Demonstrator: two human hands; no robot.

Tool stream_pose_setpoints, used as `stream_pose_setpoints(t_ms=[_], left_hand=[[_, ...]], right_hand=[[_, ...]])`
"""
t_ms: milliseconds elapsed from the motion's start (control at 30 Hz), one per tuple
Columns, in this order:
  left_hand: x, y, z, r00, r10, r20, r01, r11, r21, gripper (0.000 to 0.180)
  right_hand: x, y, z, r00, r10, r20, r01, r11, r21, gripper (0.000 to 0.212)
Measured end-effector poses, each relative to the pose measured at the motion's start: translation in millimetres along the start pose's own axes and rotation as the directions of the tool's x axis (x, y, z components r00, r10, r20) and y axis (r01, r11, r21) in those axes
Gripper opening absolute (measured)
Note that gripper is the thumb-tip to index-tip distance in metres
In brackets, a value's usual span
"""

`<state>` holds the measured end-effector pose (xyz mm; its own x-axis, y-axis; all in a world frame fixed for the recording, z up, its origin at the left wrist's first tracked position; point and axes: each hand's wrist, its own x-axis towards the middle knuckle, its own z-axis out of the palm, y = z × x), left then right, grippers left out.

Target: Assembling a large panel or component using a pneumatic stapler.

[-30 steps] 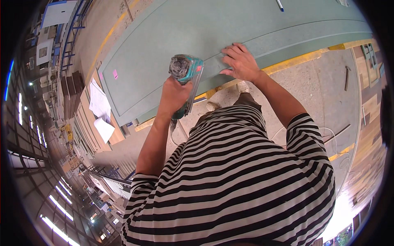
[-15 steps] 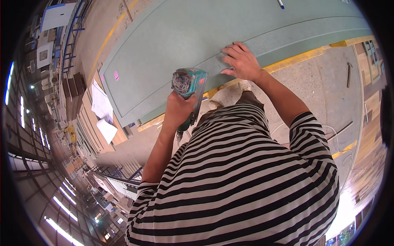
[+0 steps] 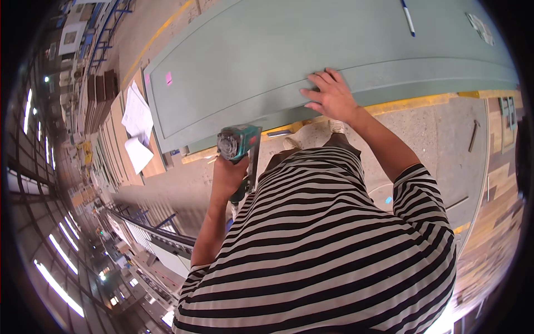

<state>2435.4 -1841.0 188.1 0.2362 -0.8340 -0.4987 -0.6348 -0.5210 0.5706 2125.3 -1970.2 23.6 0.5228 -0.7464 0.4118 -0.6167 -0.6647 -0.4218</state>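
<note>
My left hand [image 3: 229, 179] is wrapped round the handle of a teal nail gun [image 3: 240, 141] with a dark magazine. The tool is beside the near edge of a long grey-green panel [image 3: 239, 67], close to my body. On the panel's near border strip rests my right hand [image 3: 335, 99], its fingers spread and nothing in them. A groove runs along the panel inside its border, and a small pink sticker [image 3: 169, 78] is stuck toward its left end.
A yellow-edged support [image 3: 411, 104] runs beneath the panel. On the panel lie a pen [image 3: 409, 19] and a small packet [image 3: 479, 29]. White papers [image 3: 137, 114] sit on boards at the left. A hammer [image 3: 474, 136] lies to the right.
My left hand has drawn the nail gun back from over the panel, toward my body and slightly left. My right hand stays on the panel's near border. The view has shifted, showing more of the pen.
</note>
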Motion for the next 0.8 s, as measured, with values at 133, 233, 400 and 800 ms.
stream_pose_setpoints(t_ms=[133, 233, 400, 800], left_hand=[[-18, -41, -22, 0.985, -0.134, -0.104, 0.123, 0.987, -0.104, 0.018], [-27, -64, -37, 0.975, -0.184, -0.129, 0.157, 0.968, -0.195, 0.02], [-35, -136, -76, 0.97, -0.183, -0.16, 0.131, 0.948, -0.289, 0.022], [-28, -281, -175, 0.957, -0.227, -0.18, 0.144, 0.912, -0.383, 0.02]], right_hand=[[36, -44, 42, 0.998, -0.042, 0.056, 0.042, 0.999, -0.003, 0.04], [57, -74, 74, 0.997, -0.058, 0.058, 0.057, 0.998, 0.018, 0.038], [95, -133, 118, 0.997, -0.056, 0.045, 0.055, 0.998, 0.018, 0.04], [192, -260, 231, 0.982, -0.136, 0.128, 0.136, 0.991, 0.009, 0.039]])
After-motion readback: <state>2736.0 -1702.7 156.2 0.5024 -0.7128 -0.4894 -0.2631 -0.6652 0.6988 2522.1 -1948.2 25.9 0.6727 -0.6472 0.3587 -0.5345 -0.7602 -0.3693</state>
